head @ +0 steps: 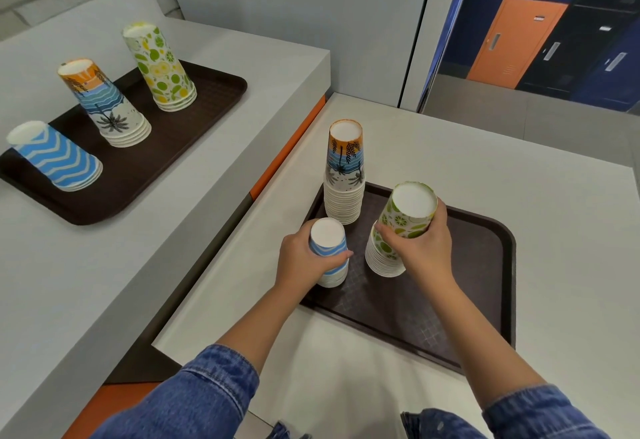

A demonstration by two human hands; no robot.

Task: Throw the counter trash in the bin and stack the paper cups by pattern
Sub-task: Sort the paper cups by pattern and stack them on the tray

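The left hand (299, 260) wraps its fingers around the blue-wave cup stack (329, 251); the right hand (420, 244) grips the citrus cup stack (403, 222). Both stand inverted on the near brown tray (478, 300), beside the palm-print stack (344, 172), on the bench (519, 168). No writing legible.

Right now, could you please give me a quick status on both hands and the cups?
Left hand on blue stack. Right hand on lime stack, top cup tilted. Palm stack untouched on near tray. Nothing in the way.
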